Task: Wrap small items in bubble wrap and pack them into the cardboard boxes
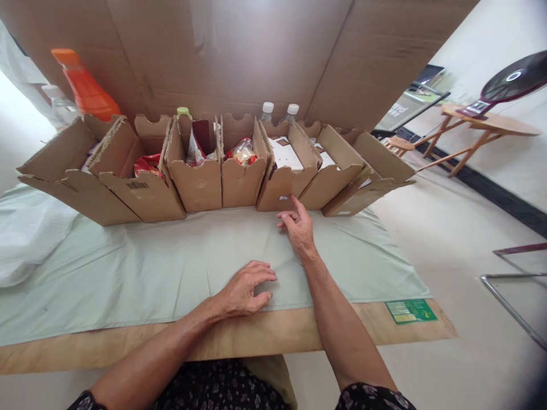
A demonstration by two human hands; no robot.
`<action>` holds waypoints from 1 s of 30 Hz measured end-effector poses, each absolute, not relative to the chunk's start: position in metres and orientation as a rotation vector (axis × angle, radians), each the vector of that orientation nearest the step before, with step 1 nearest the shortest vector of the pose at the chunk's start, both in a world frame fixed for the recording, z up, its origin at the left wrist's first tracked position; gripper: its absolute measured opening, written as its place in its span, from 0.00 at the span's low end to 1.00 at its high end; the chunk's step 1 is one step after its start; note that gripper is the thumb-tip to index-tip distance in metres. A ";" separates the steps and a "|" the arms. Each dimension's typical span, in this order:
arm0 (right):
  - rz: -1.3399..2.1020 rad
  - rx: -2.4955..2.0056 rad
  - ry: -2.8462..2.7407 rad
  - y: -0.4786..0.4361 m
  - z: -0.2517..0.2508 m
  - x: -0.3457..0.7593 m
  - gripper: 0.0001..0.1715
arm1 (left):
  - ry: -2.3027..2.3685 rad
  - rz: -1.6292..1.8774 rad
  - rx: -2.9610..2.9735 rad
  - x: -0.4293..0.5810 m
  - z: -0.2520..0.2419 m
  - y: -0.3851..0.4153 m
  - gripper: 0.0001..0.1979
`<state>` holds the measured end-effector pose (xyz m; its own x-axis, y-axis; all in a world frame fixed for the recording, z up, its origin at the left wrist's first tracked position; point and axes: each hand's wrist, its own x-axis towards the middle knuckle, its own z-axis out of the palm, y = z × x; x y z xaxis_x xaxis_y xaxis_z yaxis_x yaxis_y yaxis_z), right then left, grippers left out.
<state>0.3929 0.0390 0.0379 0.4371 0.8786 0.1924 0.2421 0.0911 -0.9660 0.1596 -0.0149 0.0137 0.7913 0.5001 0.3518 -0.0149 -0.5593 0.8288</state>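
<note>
My left hand (245, 290) rests palm down on the pale green cloth (128, 267) near the table's front edge, fingers spread and curled slightly, holding nothing. My right hand (297, 225) reaches forward over the cloth, index finger stretched out toward the front of a cardboard box (282, 182) that holds white cards. It holds nothing. A row of several open cardboard boxes stands across the table; one (241, 176) holds snack packets, another (196, 176) a red and white pouch.
A large cardboard sheet (239, 51) stands behind the boxes. An orange bottle (85, 88) and clear bottles (280, 111) stand at the back. A wooden folding table (478, 128) and a fan (513, 77) are at the right. A green sticker (410, 310) lies on the wooden table edge.
</note>
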 end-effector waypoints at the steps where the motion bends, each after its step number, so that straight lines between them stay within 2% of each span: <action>1: 0.628 -1.446 -1.061 0.038 0.037 0.393 0.35 | 0.361 0.709 2.067 0.159 0.013 -0.015 0.19; 3: 0.617 -1.455 -1.067 0.037 0.036 0.393 0.27 | 0.359 0.701 2.071 0.159 0.013 -0.015 0.19; 5: 0.631 -1.455 -1.080 0.038 0.034 0.393 0.24 | 0.357 0.689 2.074 0.159 0.013 -0.016 0.19; 10: 0.686 -1.426 -1.142 0.040 0.032 0.394 0.40 | 0.362 0.671 2.078 0.159 0.017 -0.017 0.19; 13: 0.628 -1.413 -1.109 0.038 0.033 0.396 0.45 | 0.355 0.663 2.080 0.159 0.019 -0.016 0.19; 19: 0.587 -1.416 -1.096 0.038 0.033 0.391 0.28 | 0.345 0.679 2.083 0.160 0.018 -0.016 0.19; 21: 0.631 -1.418 -1.144 0.038 0.033 0.389 0.31 | 0.350 0.679 2.090 0.160 0.018 -0.017 0.19; 26: 0.597 -1.463 -1.120 0.037 0.037 0.391 0.49 | 0.358 0.659 2.107 0.159 0.020 -0.017 0.19; 28: 0.521 -1.451 -1.071 0.036 0.040 0.393 0.46 | 0.356 0.663 2.107 0.158 0.020 -0.017 0.19; 30: 0.486 -1.451 -1.061 0.035 0.041 0.394 0.36 | 0.354 0.668 2.104 0.159 0.021 -0.018 0.19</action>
<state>0.3938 0.0352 0.0413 0.4946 0.8214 0.2839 0.3210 0.1309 -0.9380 0.1585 -0.0176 0.0206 0.8150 0.4762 0.3300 0.0060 -0.5764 0.8171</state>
